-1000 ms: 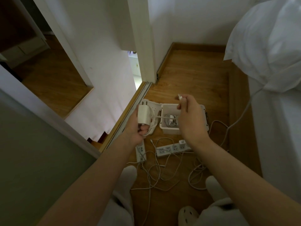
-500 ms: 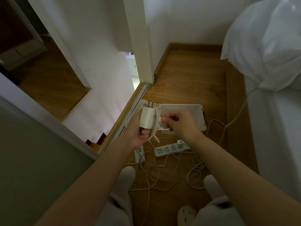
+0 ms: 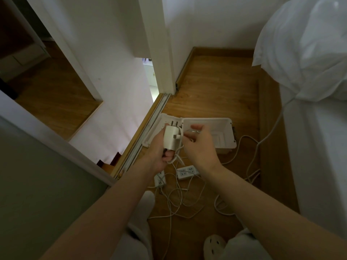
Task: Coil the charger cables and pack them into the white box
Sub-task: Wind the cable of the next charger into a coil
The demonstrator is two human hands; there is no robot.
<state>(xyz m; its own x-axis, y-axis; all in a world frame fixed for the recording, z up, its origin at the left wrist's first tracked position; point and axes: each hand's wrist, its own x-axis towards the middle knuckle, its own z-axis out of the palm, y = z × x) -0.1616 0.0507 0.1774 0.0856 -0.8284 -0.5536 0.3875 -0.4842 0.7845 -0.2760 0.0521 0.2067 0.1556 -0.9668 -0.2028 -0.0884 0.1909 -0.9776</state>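
1. On a warm brown wooden floor (image 3: 216, 87), in a narrow corner between white walls (image 3: 206, 21) and a bed (image 3: 319, 166) draped in a white sheet, a person looks down at both bare hands. A plump white pillow (image 3: 304, 44) overhangs the bed's edge. A metal sliding-door track (image 3: 148, 136) runs along the left.
2. The white box (image 3: 228, 128), a rounded rectangular plastic tub, sits open on the floor just beyond the hands, beside the track. Its lid (image 3: 159, 124), dotted with small holes, lies open to its left. The right hand hides most of the inside; the part that shows is a pale, stepped bottom.
3. The left hand (image 3: 159, 158) grips a smooth white charger block (image 3: 170, 137), fingers curled round its lower end, metal prongs pointing up. Its thin white cable (image 3: 178, 156) is wrapped round it, and a loop hangs below the fingers.
4. The right hand (image 3: 201, 145) is just beside the block, over the box, fingers half curled with the tips at the cable. Whether they pinch it cannot be told.
5. Below the hands lie a white power strip (image 3: 187, 170) and a second strip (image 3: 159, 180), among a tangle of thin white loose cables (image 3: 180, 201). A thicker cord (image 3: 277, 124) runs from under the pillow down to the floor.
6. A pale slipper (image 3: 214, 243) with holes shows at the bottom edge
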